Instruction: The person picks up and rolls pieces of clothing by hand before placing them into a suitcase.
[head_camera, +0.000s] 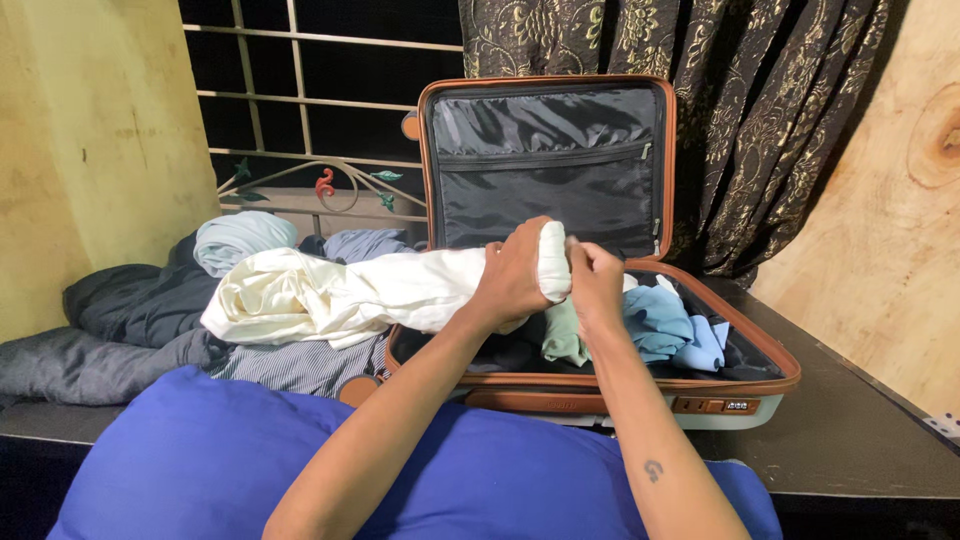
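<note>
A long cream-white cotton garment (340, 292) is clasped by both hands above the open brown-rimmed suitcase (610, 385). Its rolled end is enclosed by the left hand (515, 275), fingers closed around it, while the right hand (595, 283) is closed against the same roll. The rest of the garment is draped leftward over a heap of grey and blue clothes (150, 310). Folded green and light-blue clothes (650, 325) are packed inside the suitcase.
</note>
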